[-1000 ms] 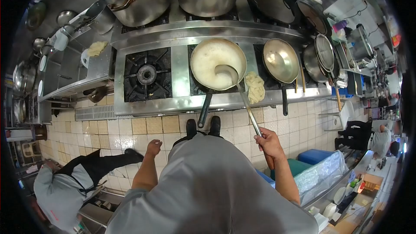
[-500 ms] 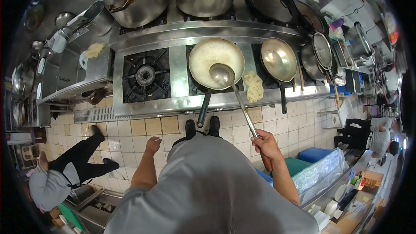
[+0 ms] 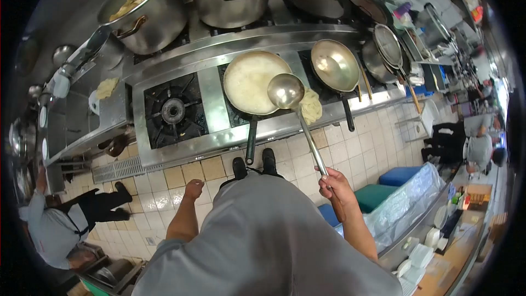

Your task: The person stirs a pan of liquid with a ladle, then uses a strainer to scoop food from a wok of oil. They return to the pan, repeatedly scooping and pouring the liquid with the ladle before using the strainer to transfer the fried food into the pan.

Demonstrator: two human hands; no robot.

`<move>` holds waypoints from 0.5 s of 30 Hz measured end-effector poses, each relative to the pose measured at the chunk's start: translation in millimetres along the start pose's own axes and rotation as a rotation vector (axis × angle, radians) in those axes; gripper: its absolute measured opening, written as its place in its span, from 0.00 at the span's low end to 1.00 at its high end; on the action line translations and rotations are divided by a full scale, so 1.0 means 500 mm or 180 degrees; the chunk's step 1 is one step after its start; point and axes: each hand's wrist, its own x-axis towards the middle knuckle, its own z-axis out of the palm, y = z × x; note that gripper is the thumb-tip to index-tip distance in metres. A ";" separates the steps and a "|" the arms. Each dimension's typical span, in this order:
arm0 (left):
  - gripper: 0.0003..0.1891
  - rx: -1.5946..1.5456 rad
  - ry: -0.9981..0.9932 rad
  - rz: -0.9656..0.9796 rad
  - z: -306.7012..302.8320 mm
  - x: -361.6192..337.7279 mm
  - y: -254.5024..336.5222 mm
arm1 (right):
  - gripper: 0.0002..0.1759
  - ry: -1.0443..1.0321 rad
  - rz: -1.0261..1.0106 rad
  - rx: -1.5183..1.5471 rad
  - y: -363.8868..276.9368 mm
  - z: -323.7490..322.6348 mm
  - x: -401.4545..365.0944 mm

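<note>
My right hand [image 3: 335, 185] grips the wooden handle of a long metal ladle [image 3: 286, 91]. The ladle's bowl is over the right edge of a wide pan [image 3: 256, 79] holding pale, cloudy liquid. The pan's dark handle [image 3: 251, 141] points toward me. A crumpled yellowish cloth [image 3: 311, 106] lies just right of the ladle's bowl, partly behind it. My left hand [image 3: 194, 189] hangs over the floor beside my body with its fingers curled and nothing visible in them.
A bare burner [image 3: 173, 111] is left of the pan, and another pan [image 3: 336, 66] is right of it. Two large pots [image 3: 147, 19] stand at the back. One person [image 3: 60, 222] is at the left; others [image 3: 476, 151] are at the far right. Bins [image 3: 371, 198] stand at the lower right.
The ladle's bowl has risen out of the pan's middle to its right edge. The view has shifted and turned slightly. The person at the left has moved, with an arm now stretched toward the counter.
</note>
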 end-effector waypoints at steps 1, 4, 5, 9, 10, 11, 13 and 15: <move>0.18 0.0116 -0.0006 0.0122 -0.001 0.022 -0.010 | 0.23 0.0150 -0.0028 0.0146 0.015 -0.004 -0.017; 0.18 0.0243 -0.0275 -0.0220 -0.025 -0.019 0.107 | 0.24 0.0496 -0.0219 0.0178 0.073 -0.022 -0.073; 0.18 0.0284 -0.0327 -0.0200 -0.025 -0.004 0.113 | 0.24 0.0557 -0.0234 0.0207 0.098 -0.034 -0.093; 0.20 0.0683 -0.0364 0.0431 -0.007 0.055 0.116 | 0.23 0.1009 -0.0305 0.0199 0.200 -0.081 -0.170; 0.20 0.0635 -0.0378 0.0420 0.001 0.066 0.121 | 0.22 0.1216 -0.0206 0.0108 0.221 -0.089 -0.189; 0.19 0.0596 -0.0392 0.0409 0.004 0.058 0.144 | 0.21 0.1422 -0.0101 0.0027 0.239 -0.091 -0.210; 0.19 0.0725 -0.0430 0.0349 0.013 0.039 0.168 | 0.13 0.1568 -0.0066 -0.0018 0.298 -0.127 -0.208; 0.20 0.0619 -0.0491 0.0417 0.029 0.057 0.157 | 0.07 0.1698 0.0306 -0.0423 0.341 -0.159 -0.175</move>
